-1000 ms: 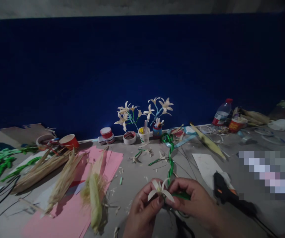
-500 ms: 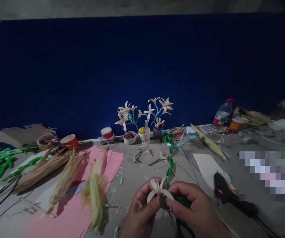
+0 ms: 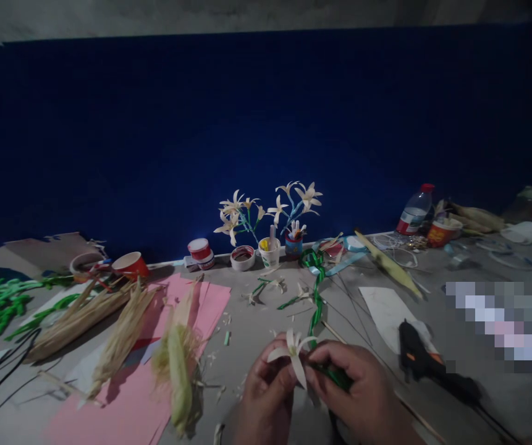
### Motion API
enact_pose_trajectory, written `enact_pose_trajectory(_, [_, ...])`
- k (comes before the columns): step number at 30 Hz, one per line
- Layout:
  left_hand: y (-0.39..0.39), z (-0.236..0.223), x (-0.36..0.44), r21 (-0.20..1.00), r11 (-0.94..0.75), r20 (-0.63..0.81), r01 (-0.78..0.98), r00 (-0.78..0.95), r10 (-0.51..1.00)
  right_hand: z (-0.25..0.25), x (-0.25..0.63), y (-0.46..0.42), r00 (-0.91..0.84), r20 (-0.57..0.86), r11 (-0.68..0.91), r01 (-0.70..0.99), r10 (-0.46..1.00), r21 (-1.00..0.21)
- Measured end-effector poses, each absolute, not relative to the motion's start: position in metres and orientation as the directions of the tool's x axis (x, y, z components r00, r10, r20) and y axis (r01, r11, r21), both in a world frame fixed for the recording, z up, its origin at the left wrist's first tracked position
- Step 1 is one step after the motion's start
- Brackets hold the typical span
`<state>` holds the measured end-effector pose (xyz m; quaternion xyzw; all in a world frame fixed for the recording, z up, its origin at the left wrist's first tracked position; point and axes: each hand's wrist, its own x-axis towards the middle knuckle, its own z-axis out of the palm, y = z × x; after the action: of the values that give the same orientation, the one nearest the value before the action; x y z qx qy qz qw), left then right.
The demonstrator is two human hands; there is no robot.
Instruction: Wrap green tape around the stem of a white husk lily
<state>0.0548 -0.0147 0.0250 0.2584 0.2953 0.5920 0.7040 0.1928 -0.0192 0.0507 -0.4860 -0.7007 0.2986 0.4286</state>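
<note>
A small cream husk flower [image 3: 293, 352] sits between my two hands at the bottom middle of the view. My left hand [image 3: 266, 395] pinches it from the left, just under the petals. My right hand [image 3: 363, 395] is closed round the flower's stem, which is wrapped in green ribbon [image 3: 335, 374]. A long strand of the same green ribbon [image 3: 316, 296] runs from my hands away across the table to a loose coil near the back.
A black glue gun [image 3: 421, 361] lies right of my hands beside a white sheet [image 3: 386, 309]. Corn husks [image 3: 122, 334] and a cob [image 3: 177, 371] lie on pink paper [image 3: 201, 303] to the left. Paint pots, cups and finished flowers [image 3: 270, 207] line the blue wall.
The flower has turned between my fingers, its petals now tilted up and to the left. Both hands have shifted slightly lower in view.
</note>
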Motion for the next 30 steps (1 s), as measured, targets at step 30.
enact_pose_trajectory(30, [-0.017, 0.037, 0.055, 0.673, 0.137, -0.194, -0.727, 0.006, 0.981, 0.038, 0.182, -0.013, -0.058, -0.097, -0.106, -0.190, 0.994, -0.976])
